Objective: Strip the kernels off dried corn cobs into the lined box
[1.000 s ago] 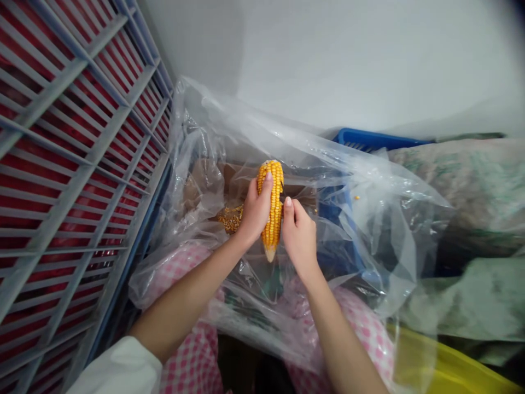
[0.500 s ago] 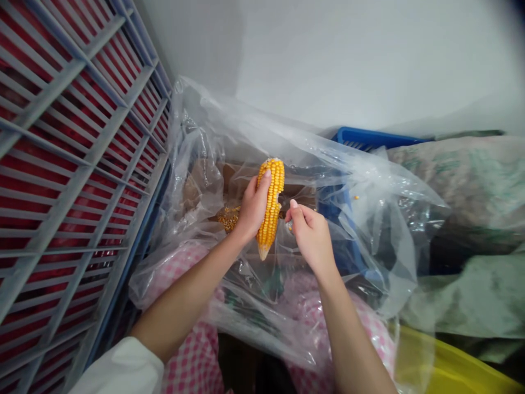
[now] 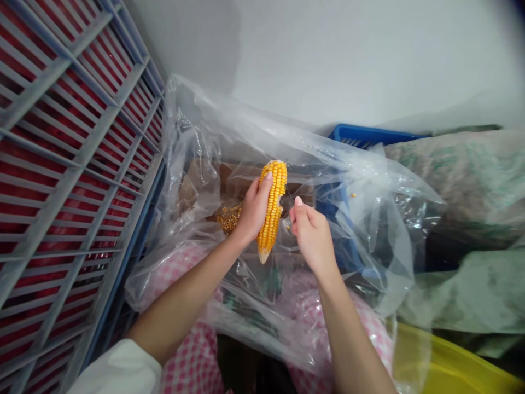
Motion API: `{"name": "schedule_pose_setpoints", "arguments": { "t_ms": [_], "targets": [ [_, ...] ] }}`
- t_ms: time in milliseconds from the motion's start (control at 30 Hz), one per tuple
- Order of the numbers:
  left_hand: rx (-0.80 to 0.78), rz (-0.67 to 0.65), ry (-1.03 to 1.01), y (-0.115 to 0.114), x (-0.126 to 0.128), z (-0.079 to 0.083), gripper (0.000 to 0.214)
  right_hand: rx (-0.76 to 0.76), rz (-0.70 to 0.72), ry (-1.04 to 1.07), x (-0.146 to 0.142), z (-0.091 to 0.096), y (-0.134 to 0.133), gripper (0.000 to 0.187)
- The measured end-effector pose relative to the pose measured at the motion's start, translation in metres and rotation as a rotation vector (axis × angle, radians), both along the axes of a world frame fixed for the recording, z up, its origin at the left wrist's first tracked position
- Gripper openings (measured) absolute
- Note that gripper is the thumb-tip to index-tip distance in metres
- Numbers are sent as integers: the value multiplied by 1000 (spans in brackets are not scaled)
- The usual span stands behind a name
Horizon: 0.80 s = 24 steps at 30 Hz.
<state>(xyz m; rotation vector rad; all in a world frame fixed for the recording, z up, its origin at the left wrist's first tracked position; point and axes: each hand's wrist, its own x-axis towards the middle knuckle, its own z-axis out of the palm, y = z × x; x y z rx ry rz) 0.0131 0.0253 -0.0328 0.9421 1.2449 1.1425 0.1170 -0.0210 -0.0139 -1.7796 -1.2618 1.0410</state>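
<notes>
My left hand (image 3: 252,210) is wrapped round a yellow corn cob (image 3: 273,205), holding it upright with its pale stub end pointing down. A small gap in the kernels shows on the cob's right side. Just right of the cob, my right hand (image 3: 312,236) is closed in a pinch, thumb against fingers; what it pinches is too small to make out. Both hands hover over a clear plastic bag (image 3: 205,164) lining a cardboard box. A small heap of loose kernels (image 3: 228,216) lies inside it, left of my left hand.
A grey slatted crate wall with red behind it (image 3: 69,164) fills the left side. A blue crate (image 3: 361,137) stands behind the bag, woven sacks (image 3: 463,186) lie at right, and a yellow tub (image 3: 447,366) sits at lower right. Pink checked cloth (image 3: 192,361) covers my lap.
My right hand drew away from the cob's side to the right and closed into a pinch. The cob tilted slightly, its top leaning right.
</notes>
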Motion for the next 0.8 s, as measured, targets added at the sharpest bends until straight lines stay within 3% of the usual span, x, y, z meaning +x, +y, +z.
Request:
{"name": "schedule_pose_setpoints", "arguments": {
  "t_ms": [200, 433, 533, 633, 800],
  "targets": [
    [97, 8, 191, -4, -2, -1, 34, 48, 53, -13, 0, -8, 3, 43],
    [86, -37, 255, -8, -6, -2, 35, 167, 128, -421, -11, -15, 3, 37],
    [62, -32, 159, -8, -7, -5, 34, 138, 136, -538, -18, -15, 1, 39],
    [-29, -43, -73, -6, -8, -7, 31, 96, 140, -651, -22, -14, 2, 44],
    [-387, -204, -376, 6, -18, 3, 38, 151, 225, -823, -12, -17, 11, 43]
  ]
}}
